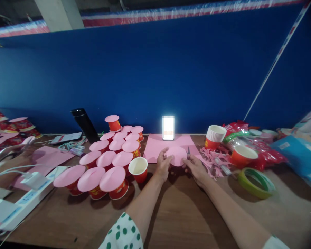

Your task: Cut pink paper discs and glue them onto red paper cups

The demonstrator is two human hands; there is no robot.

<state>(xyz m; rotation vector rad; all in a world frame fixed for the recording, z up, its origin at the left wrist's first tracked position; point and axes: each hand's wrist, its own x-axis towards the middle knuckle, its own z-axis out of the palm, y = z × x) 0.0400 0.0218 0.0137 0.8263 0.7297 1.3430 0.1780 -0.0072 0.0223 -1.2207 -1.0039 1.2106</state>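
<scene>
In the middle of the table, a pink paper circle (176, 156) is held between my two hands. My left hand (163, 165) pinches its left edge, thumb on top. At the right edge, my right hand (195, 166) has its fingers closed on the paper. A small dark pointed blade (188, 150) shows just above the right fingers; most of it is hidden. Beneath and behind lies a pink paper sheet (151, 150). Left of my left hand stands an uncovered red paper cup (138, 170), beside several red cups topped with pink discs (112, 178).
A lit phone (168, 128) stands upright behind the sheet. Rightward are stacked cups (215, 135), pink paper scraps (215, 159), a lone cup (244, 155) and a green tape roll (256, 183). Leftward are a black bottle (85, 125), a power strip (31, 199) and another person's hand (14, 162).
</scene>
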